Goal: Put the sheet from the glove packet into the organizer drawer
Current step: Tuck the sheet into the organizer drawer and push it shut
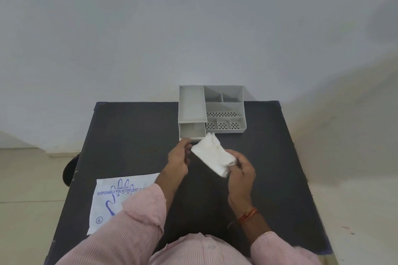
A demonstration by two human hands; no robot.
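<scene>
right hand point(241, 170) fingers clamped on sheet point(212, 156); left hand point(178, 158) fingers curled at drawer point(192, 131) front

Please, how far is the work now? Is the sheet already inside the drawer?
Not yet. Done: the small grey drawer of the grey plastic organizer is pulled open, and the white printed glove packet lies aside on the black table. In hand: the right hand holds the folded white sheet near the drawer; the left hand is at the drawer front. Left: placing it inside.
</scene>
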